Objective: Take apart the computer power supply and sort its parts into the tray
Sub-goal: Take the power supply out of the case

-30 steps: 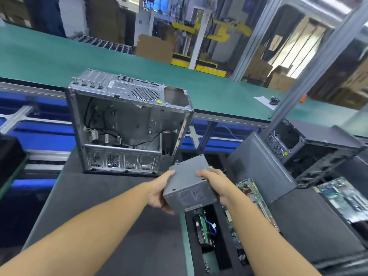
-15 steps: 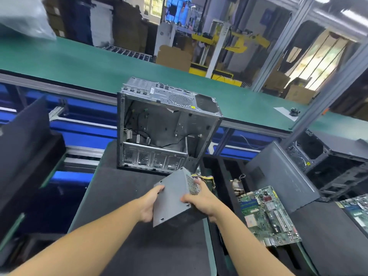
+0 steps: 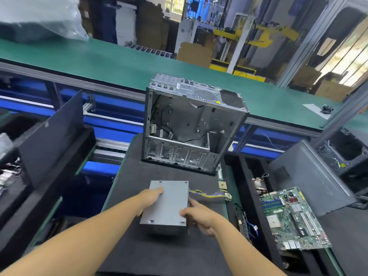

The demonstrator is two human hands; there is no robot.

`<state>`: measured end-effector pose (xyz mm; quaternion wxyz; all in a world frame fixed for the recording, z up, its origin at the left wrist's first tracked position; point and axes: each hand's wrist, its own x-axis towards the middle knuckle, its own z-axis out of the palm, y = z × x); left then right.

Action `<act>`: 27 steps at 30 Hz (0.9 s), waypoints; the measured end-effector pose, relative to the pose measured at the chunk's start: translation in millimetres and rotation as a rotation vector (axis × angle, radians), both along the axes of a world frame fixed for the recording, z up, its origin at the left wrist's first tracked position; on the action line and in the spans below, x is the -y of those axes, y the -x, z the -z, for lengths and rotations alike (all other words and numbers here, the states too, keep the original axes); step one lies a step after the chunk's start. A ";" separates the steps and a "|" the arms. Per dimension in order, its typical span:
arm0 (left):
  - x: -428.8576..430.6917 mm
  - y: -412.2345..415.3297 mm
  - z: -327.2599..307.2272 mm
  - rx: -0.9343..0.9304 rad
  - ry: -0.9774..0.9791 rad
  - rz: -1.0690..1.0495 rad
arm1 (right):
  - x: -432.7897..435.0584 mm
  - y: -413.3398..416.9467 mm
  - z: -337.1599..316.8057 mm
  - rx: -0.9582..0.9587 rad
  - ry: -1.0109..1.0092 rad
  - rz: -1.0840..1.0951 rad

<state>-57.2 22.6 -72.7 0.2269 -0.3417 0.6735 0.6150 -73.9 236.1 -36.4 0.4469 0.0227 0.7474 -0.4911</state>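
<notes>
The power supply (image 3: 167, 204), held tilted a moment ago, now lies flat on the table (image 3: 139, 248). The left hand (image 3: 151, 198) and right hand (image 3: 199, 216) grip its sides, so dismantling can likely begin.

Two hands (image 3: 152, 197) (image 3: 200, 215), one power supply (image 3: 167, 204), two open computer cases (image 3: 191, 124) (image 3: 345, 151), one motherboard (image 3: 288, 216).
</notes>
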 end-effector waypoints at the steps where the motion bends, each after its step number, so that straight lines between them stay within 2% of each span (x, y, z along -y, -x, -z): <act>1: -1.8 -1.3 1.5 0.006 0.033 0.015 | 0.9 -2.4 3.1 0.021 -0.025 -0.045; 3: -6.5 -2.0 1.3 0.012 0.083 0.063 | 0.1 -6.7 6.2 0.063 -0.071 -0.054; 6: -11.5 -0.8 0.2 0.006 0.115 0.128 | -7.0 -9.6 13.6 0.069 -0.085 0.044; 9: -5.4 -2.9 1.4 0.007 0.097 0.130 | 2.0 -8.9 15.4 -0.063 -0.143 0.125; 11: 1.9 -8.0 1.2 0.005 -0.029 0.066 | 13.3 -9.3 9.3 -0.195 -0.236 0.130; 14: 18.4 -16.0 -5.8 0.014 -0.120 -0.012 | 30.3 -9.8 1.1 -0.284 -0.356 -0.038; 18: 21.6 -24.5 -10.6 0.116 -0.447 0.290 | 43.9 -9.2 3.5 -0.167 -0.517 -0.298; 20: 9.0 -27.4 -10.5 0.106 -0.568 0.269 | 46.4 -7.1 6.9 -0.160 -0.568 -0.325; 23: 2.3 -28.9 -10.9 0.072 -0.670 0.254 | 50.0 -15.0 18.2 -0.271 -0.652 -0.354; 25: 4.9 -28.8 -13.0 0.099 -0.630 0.320 | 50.1 -21.4 26.2 -0.326 -0.698 -0.370; 27: 5.5 -28.4 -17.0 0.142 -0.457 0.335 | 48.9 -21.4 28.0 -0.319 -0.718 -0.397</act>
